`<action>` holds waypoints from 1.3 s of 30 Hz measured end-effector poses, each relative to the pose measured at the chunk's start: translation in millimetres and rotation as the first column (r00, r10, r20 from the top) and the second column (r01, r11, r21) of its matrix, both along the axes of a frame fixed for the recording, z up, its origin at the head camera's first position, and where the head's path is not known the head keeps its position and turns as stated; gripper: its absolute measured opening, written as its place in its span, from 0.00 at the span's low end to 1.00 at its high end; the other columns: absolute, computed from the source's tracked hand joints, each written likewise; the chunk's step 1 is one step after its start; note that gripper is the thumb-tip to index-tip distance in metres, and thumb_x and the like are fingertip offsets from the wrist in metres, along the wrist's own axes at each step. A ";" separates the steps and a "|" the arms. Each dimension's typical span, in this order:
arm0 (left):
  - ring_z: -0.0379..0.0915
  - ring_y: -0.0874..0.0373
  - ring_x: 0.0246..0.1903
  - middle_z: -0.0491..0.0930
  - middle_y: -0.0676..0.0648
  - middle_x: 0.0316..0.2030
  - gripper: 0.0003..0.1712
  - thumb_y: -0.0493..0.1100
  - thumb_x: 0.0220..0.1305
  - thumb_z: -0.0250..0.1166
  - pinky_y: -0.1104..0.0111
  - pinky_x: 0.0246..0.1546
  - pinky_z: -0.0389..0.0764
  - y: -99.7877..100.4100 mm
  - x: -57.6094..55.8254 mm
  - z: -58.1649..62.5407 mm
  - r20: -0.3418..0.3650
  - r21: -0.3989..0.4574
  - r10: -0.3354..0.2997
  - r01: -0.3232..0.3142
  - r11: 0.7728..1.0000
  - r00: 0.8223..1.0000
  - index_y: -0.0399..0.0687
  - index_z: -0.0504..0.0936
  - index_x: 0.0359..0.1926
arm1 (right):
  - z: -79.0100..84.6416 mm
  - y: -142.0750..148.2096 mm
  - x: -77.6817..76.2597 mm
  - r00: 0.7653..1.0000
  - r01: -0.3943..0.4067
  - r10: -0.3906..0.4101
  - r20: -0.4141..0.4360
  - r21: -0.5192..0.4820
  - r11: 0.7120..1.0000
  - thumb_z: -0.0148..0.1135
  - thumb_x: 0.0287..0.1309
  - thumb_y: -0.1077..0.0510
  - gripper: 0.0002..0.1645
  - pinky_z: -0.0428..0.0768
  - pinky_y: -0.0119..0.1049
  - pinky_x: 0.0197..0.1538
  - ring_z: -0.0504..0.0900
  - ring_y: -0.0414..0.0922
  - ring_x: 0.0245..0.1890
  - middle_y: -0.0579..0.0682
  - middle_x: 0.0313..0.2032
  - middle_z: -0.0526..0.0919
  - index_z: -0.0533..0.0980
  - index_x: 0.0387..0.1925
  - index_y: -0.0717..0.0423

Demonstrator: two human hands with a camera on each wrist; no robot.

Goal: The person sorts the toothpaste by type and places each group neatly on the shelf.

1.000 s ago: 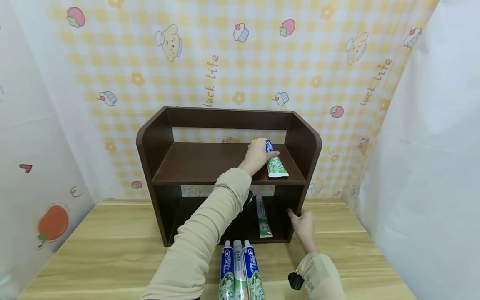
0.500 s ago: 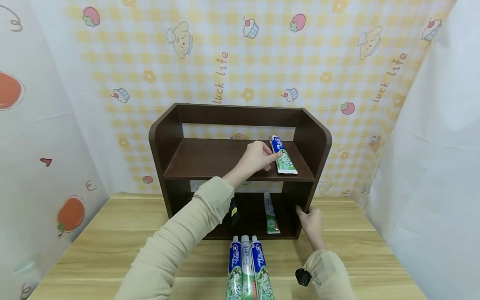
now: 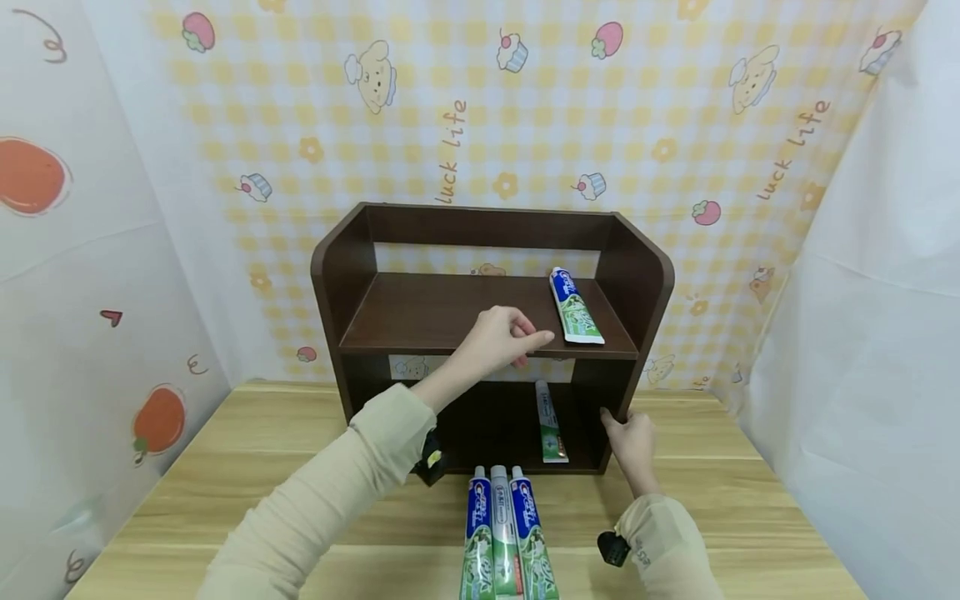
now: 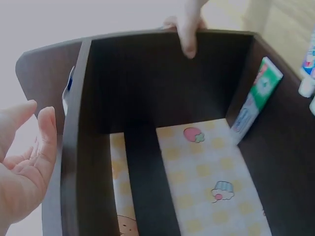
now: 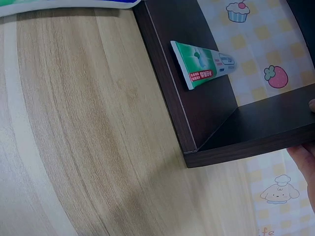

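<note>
A blue and green toothpaste tube (image 3: 576, 306) lies on the upper board of a dark brown two-tier shelf (image 3: 435, 308), near its right wall. My left hand (image 3: 502, 337) hovers just left of that tube at the board's front edge, holding nothing, fingers loosely bent. My right hand (image 3: 632, 442) grips the shelf's right side panel, thumb on the inner face and fingers outside, as the left wrist view also shows. On the lower tier lies a grey and green toothpaste tube (image 3: 551, 423), its flat end facing front; the right wrist view has this tube (image 5: 199, 64) close up.
Three toothpaste tubes lie side by side before the shelf, caps toward it: a blue and green tube (image 3: 478, 533), a grey and green tube (image 3: 505, 529) and another blue and green tube (image 3: 534, 533). A wood-grain table (image 3: 247, 467) bears everything, with a yellow checked backdrop (image 3: 510, 125) behind.
My left hand has let go of the blue and green tube on the upper board and drawn back left and toward me. The right hand keeps its grip on the side panel.
</note>
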State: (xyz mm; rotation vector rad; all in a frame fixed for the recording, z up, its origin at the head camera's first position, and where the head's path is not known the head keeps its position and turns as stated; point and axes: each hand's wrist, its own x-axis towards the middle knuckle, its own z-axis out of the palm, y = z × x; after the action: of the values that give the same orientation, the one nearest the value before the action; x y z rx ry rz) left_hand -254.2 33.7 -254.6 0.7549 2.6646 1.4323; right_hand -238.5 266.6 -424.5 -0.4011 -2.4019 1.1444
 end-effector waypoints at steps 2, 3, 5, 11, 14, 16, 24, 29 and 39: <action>0.77 0.59 0.18 0.81 0.47 0.22 0.19 0.54 0.58 0.62 0.66 0.23 0.82 -6.2 7.5 -9.6 0.003 0.005 -0.034 0.034 0.999 0.999 0.42 0.78 0.37 | -0.7 -0.6 0.5 1.000 -0.002 0.002 0.006 -0.006 1.000 0.60 0.54 0.57 0.26 0.56 0.28 0.12 0.56 0.36 0.07 0.41 0.04 0.57 0.61 0.07 0.56; 0.77 0.59 0.18 0.81 0.47 0.22 0.19 0.53 0.58 0.62 0.65 0.24 0.82 -9.6 11.4 -15.0 0.009 0.011 -0.057 0.057 0.998 0.998 0.42 0.78 0.37 | -0.8 -1.0 0.9 1.000 -0.005 0.005 0.009 -0.011 1.000 0.60 0.54 0.57 0.25 0.57 0.28 0.12 0.56 0.36 0.07 0.41 0.04 0.58 0.62 0.07 0.57; 0.77 0.59 0.18 0.81 0.48 0.23 0.17 0.53 0.58 0.62 0.66 0.23 0.82 -16.2 19.8 -25.2 0.028 0.013 -0.089 0.088 0.996 0.996 0.42 0.79 0.37 | -0.6 -1.5 1.1 1.000 -0.009 0.010 0.012 -0.023 1.000 0.60 0.54 0.58 0.25 0.57 0.28 0.12 0.56 0.36 0.06 0.41 0.04 0.58 0.63 0.07 0.58; 0.77 0.60 0.18 0.80 0.49 0.22 0.17 0.54 0.57 0.62 0.68 0.21 0.81 -32.8 34.0 -54.7 0.072 0.008 -0.104 0.104 0.995 0.992 0.44 0.79 0.36 | 2.5 -0.7 -1.9 1.000 0.002 -0.002 -0.006 -0.009 1.000 0.60 0.53 0.57 0.24 0.58 0.28 0.11 0.58 0.36 0.05 0.41 0.03 0.60 0.67 0.07 0.62; 0.77 0.58 0.18 0.80 0.49 0.22 0.18 0.54 0.57 0.62 0.69 0.21 0.81 -39.6 35.2 -71.4 0.106 0.007 -0.091 0.091 0.996 0.990 0.43 0.79 0.35 | 3.7 -0.4 -3.6 1.000 0.014 -0.014 -0.011 0.003 1.000 0.61 0.53 0.56 0.24 0.58 0.28 0.11 0.58 0.36 0.05 0.41 0.04 0.61 0.67 0.08 0.61; 0.78 0.56 0.19 0.80 0.49 0.22 0.18 0.54 0.57 0.63 0.69 0.21 0.81 -43.8 36.0 -83.6 0.136 0.007 -0.086 0.086 0.996 0.987 0.43 0.79 0.35 | 4.4 -0.7 -3.5 1.000 0.019 -0.019 -0.006 0.000 1.000 0.61 0.53 0.56 0.25 0.58 0.28 0.11 0.57 0.36 0.05 0.41 0.03 0.60 0.65 0.07 0.60; 0.76 0.58 0.17 0.79 0.44 0.22 0.19 0.51 0.57 0.63 0.66 0.21 0.81 -56.9 41.7 -128.7 0.249 0.014 -0.065 0.063 0.998 0.966 0.37 0.77 0.34 | 4.4 -1.8 -2.8 1.000 0.027 -0.027 -0.006 0.017 0.999 0.61 0.53 0.57 0.27 0.56 0.28 0.11 0.55 0.36 0.05 0.40 0.03 0.57 0.61 0.06 0.56; 0.73 0.63 0.15 0.79 0.45 0.19 0.16 0.48 0.57 0.64 0.62 0.24 0.82 -62.9 45.0 -148.0 0.324 -0.069 -0.034 0.059 0.996 0.946 0.36 0.77 0.32 | 5.6 -1.9 -5.3 0.999 0.040 -0.040 -0.009 0.033 0.999 0.62 0.52 0.56 0.26 0.57 0.30 0.12 0.56 0.37 0.07 0.40 0.04 0.57 0.62 0.06 0.57; 0.72 0.64 0.14 0.76 0.48 0.16 0.12 0.43 0.55 0.66 0.67 0.22 0.82 -72.1 54.4 -179.3 0.401 -0.145 -0.012 0.077 0.986 0.916 0.37 0.77 0.27 | 3.3 -1.0 -7.5 0.999 0.049 -0.049 -0.017 0.006 0.999 0.62 0.51 0.57 0.24 0.60 0.31 0.13 0.59 0.40 0.09 0.41 0.05 0.61 0.66 0.07 0.61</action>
State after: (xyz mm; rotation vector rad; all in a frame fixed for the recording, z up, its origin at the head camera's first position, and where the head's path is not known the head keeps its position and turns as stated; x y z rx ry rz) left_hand -199.8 -38.4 -433.9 0.4468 2.3900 1.1905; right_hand -246.0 265.6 -421.2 -0.4438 -2.3683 1.1137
